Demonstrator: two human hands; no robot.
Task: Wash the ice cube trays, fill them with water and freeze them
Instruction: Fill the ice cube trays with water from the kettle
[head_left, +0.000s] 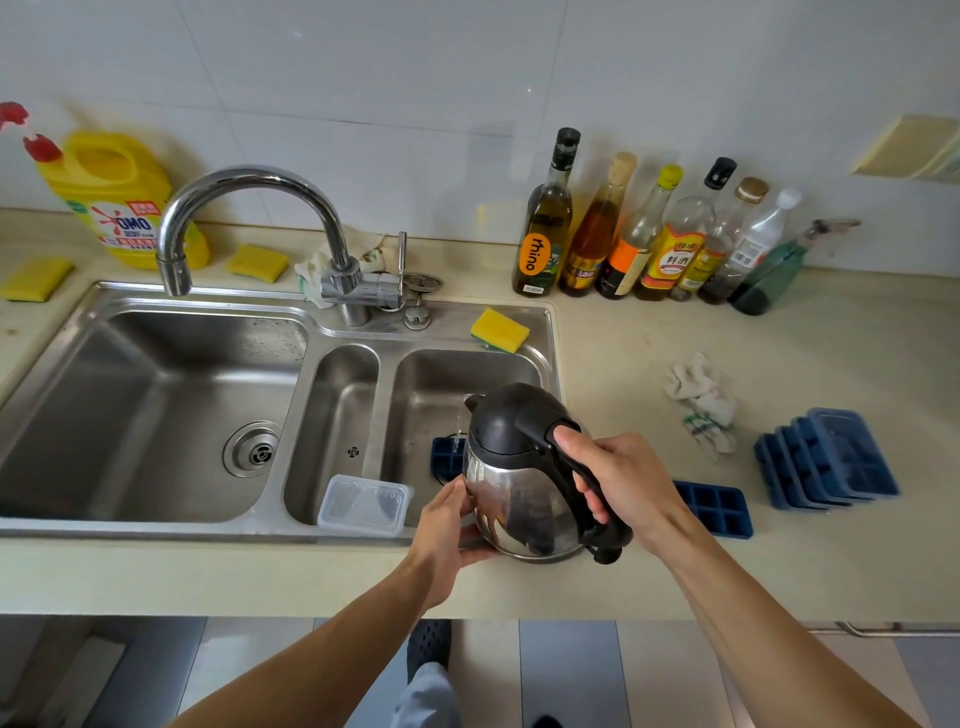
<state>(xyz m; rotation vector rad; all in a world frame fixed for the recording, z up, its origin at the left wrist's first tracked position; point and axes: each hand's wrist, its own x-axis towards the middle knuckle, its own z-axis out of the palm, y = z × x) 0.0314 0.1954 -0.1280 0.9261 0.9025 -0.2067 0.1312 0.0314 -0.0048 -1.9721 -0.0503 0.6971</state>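
Right hand (618, 483) wraps the black handle of a tilted kettle (519, 467); left hand (447, 525) lays open fingers against its steel side. Just beyond the grip, the kettle hides most of a blue ice cube tray (445, 457) in the sink (291, 527). Right of the grip lie another tray (719, 506) and a stack of trays (831, 457). Far left, a yellow jug (119, 202) reads "OMO"; a bottle (545, 223) beyond reads "rhino".

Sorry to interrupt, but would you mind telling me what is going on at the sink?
A person tilts a steel electric kettle with a black lid over the right-hand sink basin. The right hand grips its black handle; the left hand supports its lower side. A thin stream of water falls into a dark blue ice cube tray in that basin. One more blue tray and a stack of them lie on the beige counter.
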